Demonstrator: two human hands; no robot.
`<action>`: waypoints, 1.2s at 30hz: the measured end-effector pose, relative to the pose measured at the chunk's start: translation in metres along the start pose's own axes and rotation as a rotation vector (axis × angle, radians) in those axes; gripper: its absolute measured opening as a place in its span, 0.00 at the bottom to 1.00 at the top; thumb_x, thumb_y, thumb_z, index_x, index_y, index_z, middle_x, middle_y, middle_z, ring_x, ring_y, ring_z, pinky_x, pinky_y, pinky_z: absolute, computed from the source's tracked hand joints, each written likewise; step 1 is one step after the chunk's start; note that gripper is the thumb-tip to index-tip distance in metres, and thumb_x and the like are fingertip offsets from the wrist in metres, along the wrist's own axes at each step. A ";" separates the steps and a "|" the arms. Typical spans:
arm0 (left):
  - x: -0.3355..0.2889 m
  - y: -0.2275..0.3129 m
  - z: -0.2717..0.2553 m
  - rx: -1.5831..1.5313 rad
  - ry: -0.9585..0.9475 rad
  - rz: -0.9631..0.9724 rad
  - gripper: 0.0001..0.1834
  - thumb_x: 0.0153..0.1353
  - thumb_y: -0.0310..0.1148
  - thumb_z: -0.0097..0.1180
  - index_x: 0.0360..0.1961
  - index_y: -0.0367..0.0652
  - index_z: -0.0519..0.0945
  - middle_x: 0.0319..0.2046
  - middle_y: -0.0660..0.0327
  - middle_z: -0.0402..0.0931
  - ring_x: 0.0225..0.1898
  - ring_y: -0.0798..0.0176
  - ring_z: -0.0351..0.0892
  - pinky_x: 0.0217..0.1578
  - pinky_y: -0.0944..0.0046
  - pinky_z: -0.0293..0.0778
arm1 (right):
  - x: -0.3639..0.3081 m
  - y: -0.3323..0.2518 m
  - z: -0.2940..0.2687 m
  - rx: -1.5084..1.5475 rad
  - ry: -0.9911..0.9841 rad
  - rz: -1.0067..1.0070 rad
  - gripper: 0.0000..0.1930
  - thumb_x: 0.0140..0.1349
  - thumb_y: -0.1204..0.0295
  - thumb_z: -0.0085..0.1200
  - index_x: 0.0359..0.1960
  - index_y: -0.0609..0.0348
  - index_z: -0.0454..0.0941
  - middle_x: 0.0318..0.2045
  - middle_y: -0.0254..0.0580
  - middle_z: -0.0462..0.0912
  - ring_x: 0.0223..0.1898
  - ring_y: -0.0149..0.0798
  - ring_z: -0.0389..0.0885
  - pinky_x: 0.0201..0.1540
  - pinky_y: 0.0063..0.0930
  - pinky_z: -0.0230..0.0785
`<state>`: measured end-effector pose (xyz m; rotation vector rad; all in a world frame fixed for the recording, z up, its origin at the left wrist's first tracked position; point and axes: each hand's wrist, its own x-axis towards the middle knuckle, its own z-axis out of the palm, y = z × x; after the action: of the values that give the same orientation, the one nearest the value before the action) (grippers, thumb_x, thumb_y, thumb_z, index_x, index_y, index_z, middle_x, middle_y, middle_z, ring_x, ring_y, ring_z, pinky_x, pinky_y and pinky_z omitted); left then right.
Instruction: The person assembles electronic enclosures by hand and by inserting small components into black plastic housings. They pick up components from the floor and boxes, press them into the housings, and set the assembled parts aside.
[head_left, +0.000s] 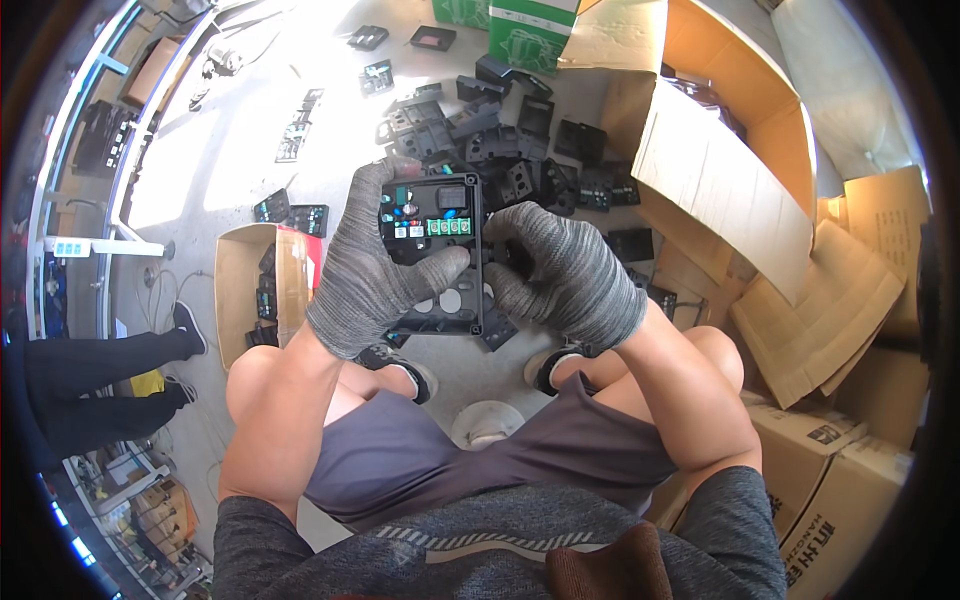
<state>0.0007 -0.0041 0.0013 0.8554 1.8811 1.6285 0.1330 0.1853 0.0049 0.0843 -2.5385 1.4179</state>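
A black plastic housing point(433, 272) with an exposed circuit board is held up in front of me. The board carries a green terminal block point(448, 227) and small components; two pale round discs sit in the housing's lower part. My left hand point(372, 255), in a grey knit glove, grips the housing from its left side, with the thumb lying across its front. Also gloved, my right hand point(568, 268) has its fingers curled against the housing's right edge. Its fingertips are partly hidden.
Many black housings point(500, 140) lie heaped on the floor beyond my hands. A small carton point(238, 290) of black parts stands left; a large open carton point(715, 150) stands right, with flattened cardboard point(825, 310) and closed boxes nearby. Another person's legs point(110, 375) show at left.
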 end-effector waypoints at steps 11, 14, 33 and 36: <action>0.000 -0.003 -0.001 0.182 0.004 0.172 0.47 0.45 0.34 0.82 0.61 0.45 0.63 0.50 0.56 0.77 0.49 0.63 0.82 0.49 0.63 0.82 | 0.001 -0.009 0.001 0.662 -0.201 0.725 0.18 0.73 0.58 0.50 0.39 0.64 0.77 0.19 0.42 0.77 0.18 0.33 0.78 0.23 0.32 0.72; 0.001 0.002 -0.001 -0.071 -0.014 -0.008 0.44 0.47 0.31 0.81 0.61 0.45 0.63 0.47 0.58 0.78 0.49 0.64 0.82 0.48 0.65 0.82 | 0.000 -0.003 0.001 0.272 -0.102 0.352 0.14 0.69 0.61 0.55 0.40 0.61 0.76 0.26 0.45 0.80 0.24 0.41 0.82 0.28 0.36 0.75; -0.019 -0.008 0.006 0.115 -0.032 0.013 0.51 0.42 0.33 0.83 0.63 0.44 0.60 0.51 0.57 0.69 0.52 0.64 0.77 0.52 0.62 0.79 | -0.019 0.001 0.019 0.472 -0.104 0.445 0.08 0.68 0.70 0.52 0.32 0.62 0.77 0.15 0.33 0.74 0.15 0.24 0.74 0.19 0.25 0.68; -0.027 -0.022 0.000 0.260 -0.010 0.134 0.50 0.41 0.33 0.83 0.62 0.44 0.62 0.51 0.57 0.70 0.52 0.62 0.76 0.52 0.60 0.78 | -0.017 -0.002 0.025 0.606 -0.167 0.531 0.11 0.68 0.67 0.51 0.31 0.60 0.76 0.18 0.34 0.76 0.16 0.25 0.73 0.19 0.25 0.66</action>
<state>0.0163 -0.0260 -0.0209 1.1155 2.0987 1.4703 0.1455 0.1620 -0.0096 -0.4162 -2.2417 2.4360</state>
